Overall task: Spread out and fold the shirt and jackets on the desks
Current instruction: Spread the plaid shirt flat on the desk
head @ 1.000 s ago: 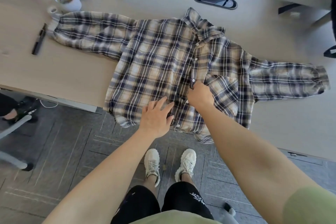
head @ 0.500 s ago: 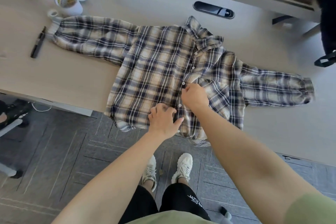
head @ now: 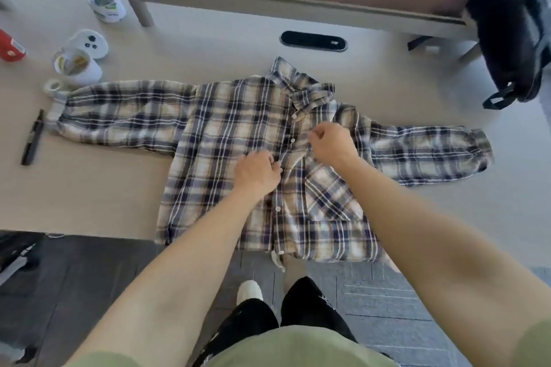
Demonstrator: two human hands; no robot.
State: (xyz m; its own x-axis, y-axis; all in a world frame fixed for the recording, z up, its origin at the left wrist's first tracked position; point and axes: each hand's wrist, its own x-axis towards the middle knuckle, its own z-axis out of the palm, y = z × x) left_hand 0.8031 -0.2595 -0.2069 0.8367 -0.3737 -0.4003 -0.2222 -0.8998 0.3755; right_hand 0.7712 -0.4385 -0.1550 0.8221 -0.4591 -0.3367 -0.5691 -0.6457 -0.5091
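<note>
Plaid shirt (head: 226,134) face-up on desk (head: 89,194), sleeves outstretched.

Soft plaid cloth shirt (head: 232,128) on matt desk (head: 89,188)

The shirt (head: 226,134) lay on the desk (head: 89,194), collar to the back, sleeves stretched left and right, hem over the near edge. The left hand (head: 256,173) and, behind it, the right hand (head: 332,143) pinched its button strip. A marker (head: 32,138) lay beside the leftward cuff, with a tape roll (head: 53,87), cup (head: 76,65) and controller (head: 89,42) behind that sleeve. A cable slot (head: 313,41) sat behind the collar.
</note>
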